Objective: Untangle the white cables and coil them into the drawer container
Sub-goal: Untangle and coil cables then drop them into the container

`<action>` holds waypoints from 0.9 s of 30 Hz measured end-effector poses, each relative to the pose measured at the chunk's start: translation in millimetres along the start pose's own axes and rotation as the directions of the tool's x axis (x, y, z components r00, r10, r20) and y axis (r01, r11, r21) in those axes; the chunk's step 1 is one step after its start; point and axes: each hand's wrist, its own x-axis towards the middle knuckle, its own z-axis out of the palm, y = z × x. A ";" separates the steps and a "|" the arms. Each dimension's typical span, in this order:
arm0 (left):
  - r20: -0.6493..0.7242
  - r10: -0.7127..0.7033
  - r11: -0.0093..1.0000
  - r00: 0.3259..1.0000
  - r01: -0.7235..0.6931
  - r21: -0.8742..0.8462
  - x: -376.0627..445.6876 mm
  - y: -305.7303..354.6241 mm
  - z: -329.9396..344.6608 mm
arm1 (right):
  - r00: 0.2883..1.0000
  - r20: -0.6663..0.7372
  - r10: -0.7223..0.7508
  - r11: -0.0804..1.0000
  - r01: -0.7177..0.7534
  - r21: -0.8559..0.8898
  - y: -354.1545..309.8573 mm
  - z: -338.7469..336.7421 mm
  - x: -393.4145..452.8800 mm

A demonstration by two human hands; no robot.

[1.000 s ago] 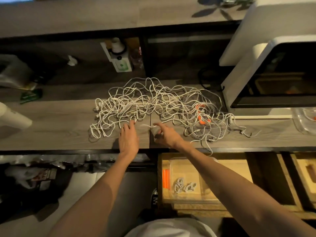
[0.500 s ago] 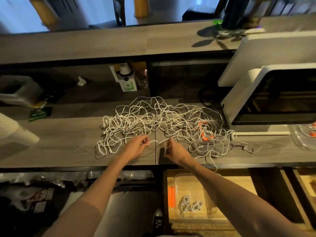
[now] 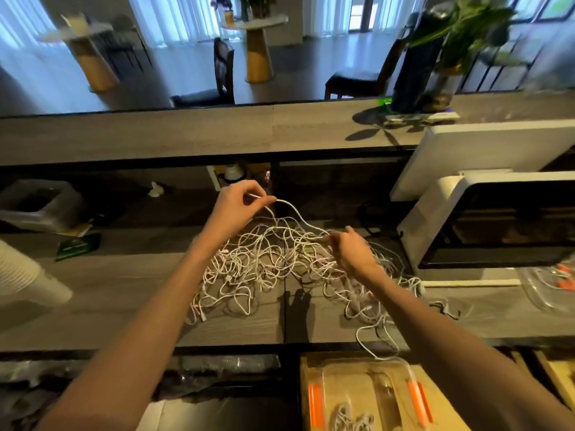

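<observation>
Above the cable tangle (image 3: 273,269) your left hand (image 3: 236,206) is raised, thumb and fingers curled to pinch the end of one white cable (image 3: 298,213), which arcs down and to the right from that pinch to your right hand (image 3: 351,253). That hand sits lower, right over the right half of the tangle, its fingers closed around the same strand where it meets the heap. The tangle itself lies spread on the grey wooden counter (image 3: 93,293), straddling the dark seam in the boards, with loose loops trailing off its right side, and one loop (image 3: 373,343) hanging over the counter's front edge. Below the tangle and to its right, the open drawer (image 3: 311,381) holds a clear container (image 3: 367,396) with orange clips; a few small coiled white cables (image 3: 351,418) already lie inside it, partly cut off by the bottom of the view. To the right of the tangle stands a white appliance (image 3: 435,213) with a dark glass front, and past it a clear lid (image 3: 544,290) rests on the counter. Left of the tangle, at the counter's far left, a white ribbed cup stack (image 3: 28,275) lies on its side, and behind that a green packet (image 3: 77,244) sits on the darker back shelf
</observation>
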 end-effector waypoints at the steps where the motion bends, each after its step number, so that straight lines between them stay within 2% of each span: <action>1: -0.007 0.011 1.000 1.000 -0.011 0.021 7.0 0.0 -4.8 | 0.998 -0.059 -0.021 1.000 0.021 0.005 -2.4 -15.5 7.9; 5: -0.056 0.017 0.992 0.998 -0.010 0.122 23.5 -6.9 -9.8 | 0.955 -0.287 -0.068 0.986 0.108 0.125 -17.1 -64.6 32.8; 8: -0.081 -0.044 0.991 0.996 0.054 0.124 28.4 -12.9 -10.9 | 0.966 -0.248 -0.076 0.976 0.124 0.181 -24.1 -106.8 50.5; 12: -0.031 -0.105 0.969 0.994 0.109 0.220 29.6 -24.8 -1.8 | 0.954 -0.297 -0.044 0.942 0.139 0.306 -56.6 -159.8 51.2; 14: -0.018 -0.115 0.964 0.993 0.116 0.238 29.8 -28.9 5.9 | 0.933 -0.336 -0.131 0.948 0.218 0.234 -68.7 -174.1 51.6; 16: -0.021 -0.146 0.954 0.989 0.146 0.260 30.1 -35.2 13.1 | 0.929 -0.341 -0.146 0.949 0.229 0.217 -72.8 -184.7 54.9; 22: 0.036 -0.258 0.938 0.965 0.241 0.249 18.6 -59.2 23.3 | 0.927 -0.375 -0.033 0.893 0.195 0.405 -79.0 -217.1 60.1; 24: 0.037 -0.233 0.945 0.972 0.217 0.245 18.5 -57.9 26.0 | 0.925 -0.379 -0.012 0.833 0.219 0.508 -78.9 -217.7 60.3; 25: 0.033 -0.224 0.947 0.974 0.210 0.243 19.6 -55.7 28.3 | 0.925 -0.379 0.003 0.768 0.241 0.593 -80.4 -216.9 60.3; 27: 0.042 -0.244 0.947 0.969 0.229 0.224 22.4 -52.8 33.4 | 0.928 -0.367 0.064 0.538 0.277 0.796 -83.2 -217.8 61.5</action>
